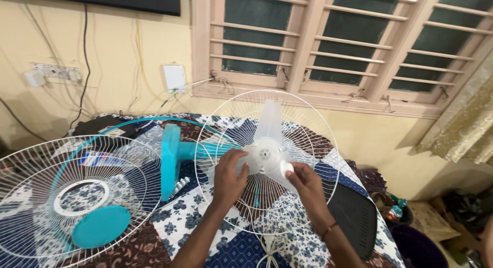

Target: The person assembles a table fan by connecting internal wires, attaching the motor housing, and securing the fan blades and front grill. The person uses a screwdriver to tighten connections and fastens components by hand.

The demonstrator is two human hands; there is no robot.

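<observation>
A translucent white three-bladed plastic fan blade (pixel 267 144) sits at the middle of a round white wire rear guard (pixel 308 129), which stands upright on a bed covered with a blue, white and brown floral patchwork cloth (pixel 190 216). Behind the guard, the turquoise plastic fan body (pixel 173 156) lies on its side on the same cloth.

The left hand (pixel 228 176) grips the lower left blade near the hub, fingers curled over its edge. The right hand (pixel 304 183) pinches a small round white plastic cap (pixel 286 168) between thumb and fingertips, held just beside the hub on its lower right — whether the cap touches the hub cannot be told. A thin bangle circles the right wrist.

To the left, well apart from the hands, the front white wire guard with a turquoise disc at its centre (pixel 72 196) lies flat on the cloth. A black plastic tray-like panel (pixel 357 216) rests at the bed's right edge — near the right forearm. A white cord (pixel 269 247) trails down between the two arms. Behind the bed run a yellow wall (pixel 118 67) and a barred window with a pale pink wooden frame (pixel 308 47).
</observation>
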